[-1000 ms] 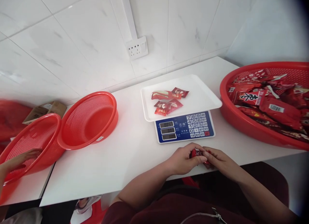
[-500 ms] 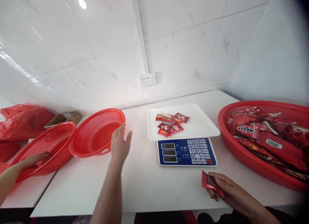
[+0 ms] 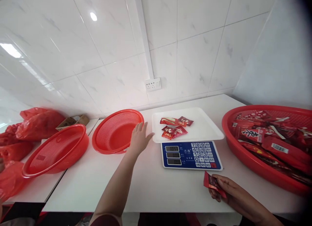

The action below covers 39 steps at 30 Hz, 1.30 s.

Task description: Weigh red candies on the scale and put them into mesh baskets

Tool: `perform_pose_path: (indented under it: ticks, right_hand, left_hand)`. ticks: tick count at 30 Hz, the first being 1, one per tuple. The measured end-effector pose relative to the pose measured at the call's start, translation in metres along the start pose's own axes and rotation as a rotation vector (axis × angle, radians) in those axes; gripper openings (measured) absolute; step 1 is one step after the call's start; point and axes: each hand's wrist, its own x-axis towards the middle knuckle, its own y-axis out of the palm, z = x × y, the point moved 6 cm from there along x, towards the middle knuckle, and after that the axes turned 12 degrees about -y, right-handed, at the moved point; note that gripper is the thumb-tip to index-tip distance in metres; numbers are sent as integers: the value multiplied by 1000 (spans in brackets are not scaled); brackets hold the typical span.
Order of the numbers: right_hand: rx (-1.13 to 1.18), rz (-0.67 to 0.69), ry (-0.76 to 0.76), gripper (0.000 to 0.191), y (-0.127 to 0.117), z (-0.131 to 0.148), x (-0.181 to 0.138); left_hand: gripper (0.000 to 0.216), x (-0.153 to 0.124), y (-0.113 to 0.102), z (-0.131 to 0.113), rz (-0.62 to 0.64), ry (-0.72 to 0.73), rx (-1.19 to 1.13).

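Note:
My right hand (image 3: 223, 188) pinches a small red snack packet (image 3: 211, 183) over the table's front, below the scale. The fingers of my left hand (image 3: 140, 138) are spread at the right rim of a red perforated basket (image 3: 110, 152); whether they touch it I cannot tell. Right of that hand, several small red packets (image 3: 172, 121) lie on the white tray (image 3: 204, 130) of a digital scale. Its blue panel (image 3: 186, 154) has three displays and a keypad.
At right stands a large red basket (image 3: 227, 122) filled with red packets. On the left are another red basket (image 3: 81, 138), a cardboard box (image 3: 73, 121) and red plastic bags (image 3: 40, 123). A wall socket (image 3: 153, 84) is behind the table.
My left hand and the middle basket have shifted right, opening a gap from the left basket. Another person's hand has left that left basket. My right hand still holds its packet. The view has tilted slightly.

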Motion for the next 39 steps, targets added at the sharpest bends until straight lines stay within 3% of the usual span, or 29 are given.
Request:
perform_pose_path:
  ticks: [4, 7, 9, 17, 24, 27, 32, 39]
  right_hand:
    - [14, -8, -30, 40, -2, -1, -1]
    - [31, -25, -51, 38, -3, -2, -2]
    - [38, -36, -56, 37, -3, -2, -3]
    - [62, -21, -47, 38, -2, 1, -1]
    - [59, -34, -29, 37, -3, 0, 0]
    - [73, -36, -26, 38, -3, -1, 1]
    - [111, -53, -53, 35, -3, 0, -1]
    - [102, -72, -42, 36, -5, 0, -3]
  left_hand:
    - [75, 25, 18, -70, 226, 341, -84]
    - [84, 45, 37, -101, 360, 416, 48]
    - [81, 57, 47, -112, 380, 427, 144]
    - [39, 81, 55, -129, 297, 418, 248]
    - [42, 73, 59, -133, 284, 540, 227]
    - [46, 75, 58, -135, 287, 527, 227]
    - [53, 88, 30, -115, 197, 382, 224]
    - [40, 98, -33, -5, 110, 13, 310]
